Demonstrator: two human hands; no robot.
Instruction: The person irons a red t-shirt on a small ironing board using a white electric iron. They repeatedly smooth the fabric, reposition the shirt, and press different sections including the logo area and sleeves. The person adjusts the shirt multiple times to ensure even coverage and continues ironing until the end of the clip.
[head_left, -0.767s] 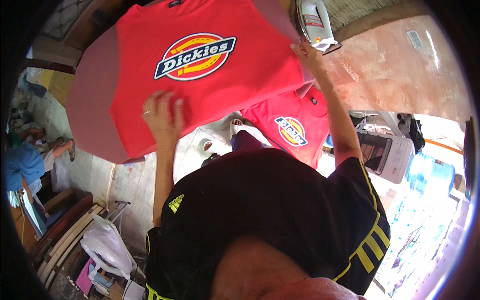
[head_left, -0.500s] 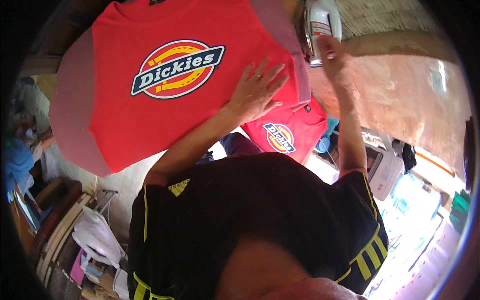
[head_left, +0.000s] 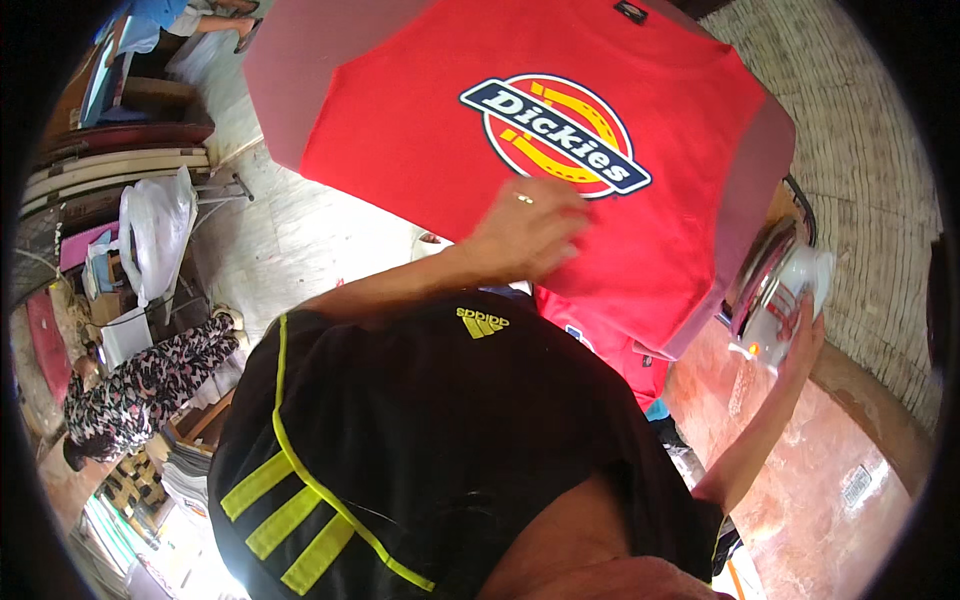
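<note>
A red shirt [head_left: 480, 200] with a round printed emblem lies spread over a mauve ironing board [head_left: 310, 90], its neckline at the far edge. Over the shirt's near part, just below the emblem, is my left hand [head_left: 530, 228], smeared by motion; its fingers look loosely bent and no object shows in them. At the right end of the board a white clothes iron [head_left: 775, 320] stands tilted, a small orange light glowing on it. My right hand [head_left: 803, 345] is at its handle with the fingers around it, partly hidden by the iron.
Another red shirt [head_left: 615, 350] shows below the board, close to my body. A worn wooden wall [head_left: 840, 130] runs along the right. To the left are a white plastic bag [head_left: 155, 235], stacked boards [head_left: 120, 175] and a person in patterned clothing [head_left: 150, 385].
The view has turned, so the board and iron appear shifted. My left hand, flat and spread on the shirt before, is now blurred near the emblem. My right hand has closed on the iron.
</note>
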